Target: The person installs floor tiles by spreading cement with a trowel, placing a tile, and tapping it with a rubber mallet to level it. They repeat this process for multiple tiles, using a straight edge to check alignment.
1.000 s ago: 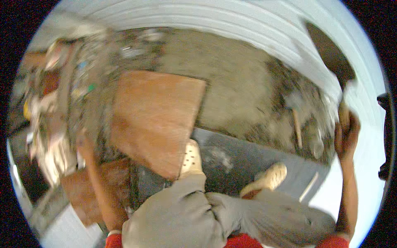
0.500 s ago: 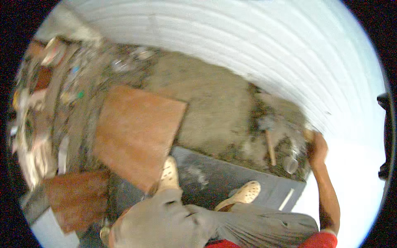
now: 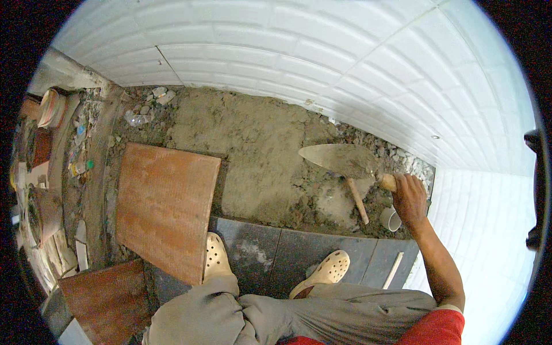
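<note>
Right fingers [image 3: 405, 186] around trowel handle [image 3: 388, 182]

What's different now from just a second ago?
The right hand came down and leftward from beside the white wall, bringing the trowel with it. The blade, which pointed up, now points left over the grey mortar. The left hand went out of view. The right hand kept its hold. The brown tile, white cup and cream shoes stayed put.
</note>
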Action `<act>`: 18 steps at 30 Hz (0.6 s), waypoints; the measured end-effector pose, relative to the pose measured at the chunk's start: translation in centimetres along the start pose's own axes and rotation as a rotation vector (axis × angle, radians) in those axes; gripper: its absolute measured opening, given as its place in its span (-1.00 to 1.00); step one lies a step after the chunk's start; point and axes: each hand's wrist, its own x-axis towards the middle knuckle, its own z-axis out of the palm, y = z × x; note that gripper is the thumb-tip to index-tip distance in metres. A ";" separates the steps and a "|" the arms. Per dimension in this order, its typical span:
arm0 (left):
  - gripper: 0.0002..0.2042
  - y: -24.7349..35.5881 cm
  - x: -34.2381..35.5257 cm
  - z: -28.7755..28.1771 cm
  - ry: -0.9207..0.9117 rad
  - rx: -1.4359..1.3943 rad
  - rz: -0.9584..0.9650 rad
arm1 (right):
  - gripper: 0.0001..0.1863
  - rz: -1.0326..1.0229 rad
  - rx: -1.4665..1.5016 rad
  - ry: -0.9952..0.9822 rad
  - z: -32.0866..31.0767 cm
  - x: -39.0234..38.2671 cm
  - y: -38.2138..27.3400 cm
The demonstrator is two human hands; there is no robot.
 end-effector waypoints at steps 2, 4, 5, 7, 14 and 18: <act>-0.53 0.1 -0.2 0.3 0.003 -0.010 0.009 | -0.57 0.056 0.074 -0.013 0.5 -0.2 0.1; -0.53 0.0 -0.5 0.5 0.016 -0.027 0.011 | -0.56 0.056 0.146 -0.019 1.0 -0.4 0.0; -0.53 0.0 -0.4 0.5 0.016 -0.025 0.015 | -0.55 0.062 0.188 -0.036 1.2 -0.6 -0.1; -0.54 -0.2 -0.6 0.4 0.019 -0.033 0.023 | -0.55 0.127 0.310 -0.171 1.5 -0.8 -0.6; -0.55 1.5 -1.0 0.7 0.009 -0.051 0.088 | -0.57 0.405 0.784 -0.407 1.1 -3.0 -2.1; -0.56 2.8 -3.6 1.7 -0.025 -0.110 0.184 | -0.44 0.326 0.852 -0.346 1.3 -6.4 0.0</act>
